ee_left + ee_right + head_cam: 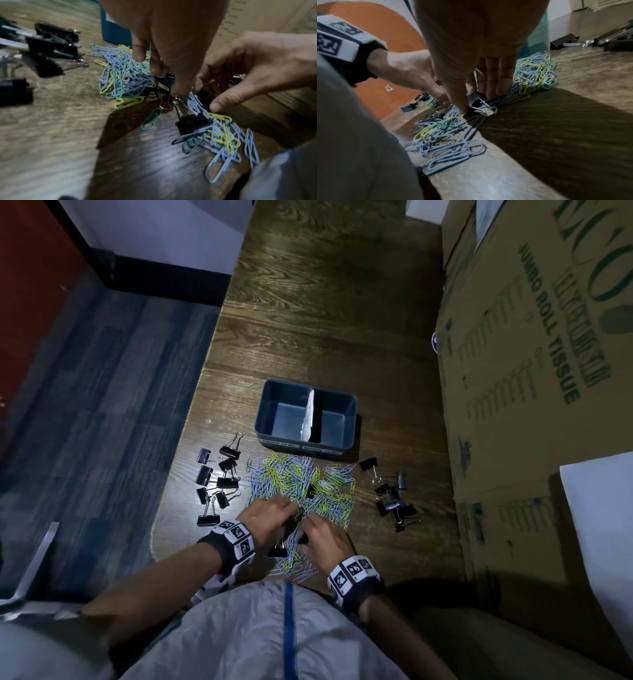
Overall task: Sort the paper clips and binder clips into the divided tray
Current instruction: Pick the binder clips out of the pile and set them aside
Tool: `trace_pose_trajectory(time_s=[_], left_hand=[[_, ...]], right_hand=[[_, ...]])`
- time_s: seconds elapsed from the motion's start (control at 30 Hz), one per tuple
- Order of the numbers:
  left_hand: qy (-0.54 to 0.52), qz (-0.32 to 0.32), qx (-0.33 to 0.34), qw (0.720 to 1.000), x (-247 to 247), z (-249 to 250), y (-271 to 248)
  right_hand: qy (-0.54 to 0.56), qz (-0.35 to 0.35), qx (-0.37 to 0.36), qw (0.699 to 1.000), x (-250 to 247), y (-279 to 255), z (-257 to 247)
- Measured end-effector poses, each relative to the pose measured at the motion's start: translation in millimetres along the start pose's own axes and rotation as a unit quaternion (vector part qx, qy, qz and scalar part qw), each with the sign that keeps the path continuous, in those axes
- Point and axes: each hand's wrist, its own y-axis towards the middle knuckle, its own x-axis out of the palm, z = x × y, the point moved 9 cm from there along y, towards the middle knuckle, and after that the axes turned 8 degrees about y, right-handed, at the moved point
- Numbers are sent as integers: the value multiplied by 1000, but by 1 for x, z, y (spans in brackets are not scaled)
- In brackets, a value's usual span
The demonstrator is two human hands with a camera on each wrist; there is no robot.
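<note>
Both hands are seen lowered into a heap of coloured paper clips (301,491) spread over the near part of a dark wooden surface (325,320). The left hand (270,517) is held fingers-down in the pile, its fingertips (178,90) closed on the wire handles of a black binder clip (192,123) that lies half buried among blue and yellow clips. The right hand (325,537) is placed just beside it, thumb (460,106) and fingers pinched on a second binder clip (475,98) at the pile's near edge. The divided tray (306,441), dark blue with a white strip standing against its central wall, is set on the surface just beyond the pile; nothing but that strip is seen in either compartment. A group of binder clips (217,477) is scattered to the left of the heap, and a smaller group (390,494) to the right. Large cardboard boxes (534,371) printed "JUMBO ROLL TISSUE" are stacked along the right side. Marker-printed bands (236,537) are worn on both wrists.
</note>
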Motion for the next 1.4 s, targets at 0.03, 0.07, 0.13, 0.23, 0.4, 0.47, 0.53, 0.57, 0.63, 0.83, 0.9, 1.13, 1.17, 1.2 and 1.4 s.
trace_pose_trajectory(time_s=[0.03,0.07,0.13,0.23,0.4,0.47,0.53,0.57,0.63,0.83,0.9,1.13,1.17,1.2,1.4], left_hand=[[-42,14,-11,999,0,-4,-1],[-88,27,-24,995,2,-9,-2],[-159,51,-49,985,4,-21,-5],[-193,73,-72,976,3,-34,-8],[-198,90,-76,973,-14,-43,-16],[-197,115,-93,969,-23,-53,-25],[-185,151,-128,963,-32,-70,-38],[-167,164,-149,961,-35,-80,-45],[-130,175,-192,957,-40,-101,-60],[-60,127,-250,958,-29,-136,-82],[-48,112,-239,963,-23,-134,-81],[17,101,-68,992,-21,-58,-54],[26,93,-24,995,-17,-43,-49],[32,77,13,996,-12,-31,-45],[56,-41,25,997,9,-10,-30]], right_hand=[[7,3,3,1000,-1,1,1],[15,7,6,1000,-2,2,2],[34,16,18,999,-8,3,5],[104,61,59,991,-23,3,22],[221,240,140,935,-80,-12,72],[215,298,163,916,-103,-20,96],[181,309,193,914,-117,-24,119],[167,299,210,916,-119,-25,130],[140,271,231,924,-120,-25,144],[92,246,257,930,-123,-24,161],[71,266,254,927,-127,-22,149],[91,129,89,983,-72,24,58],[88,103,63,989,-65,30,45],[88,85,44,992,-60,35,32],[82,77,90,990,-47,41,32]])
